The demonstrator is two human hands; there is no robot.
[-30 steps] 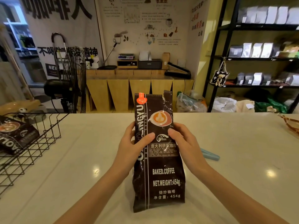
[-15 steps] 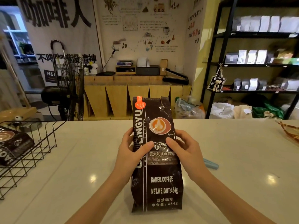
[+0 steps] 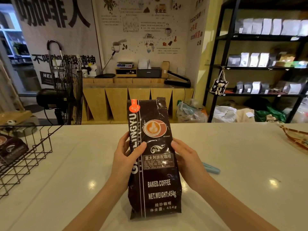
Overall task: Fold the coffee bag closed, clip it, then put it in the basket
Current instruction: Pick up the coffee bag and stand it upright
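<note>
A tall dark brown coffee bag (image 3: pixel 155 184) stands upright on the white counter (image 3: pixel 241 180), its top unfolded and open. My left hand (image 3: pixel 126 157) grips its left side, thumb across the front. My right hand (image 3: pixel 188 159) holds the right side with the fingers behind. A light blue clip (image 3: pixel 210 169) lies on the counter just right of my right hand, partly hidden by it. The black wire basket (image 3: pixel 31 157) stands at the counter's left edge, well apart from the bag.
Another dark coffee bag (image 3: pixel 11 149) lies inside the basket. A woven tray (image 3: pixel 295 137) sits at the counter's far right edge. Beyond the counter are a floor fan (image 3: pixel 66 87), a wooden bench and black shelves with bags.
The bag stays upright between both hands. My right thumb has slid off the front toward the bag's right edge. The view has tilted up a little.
</note>
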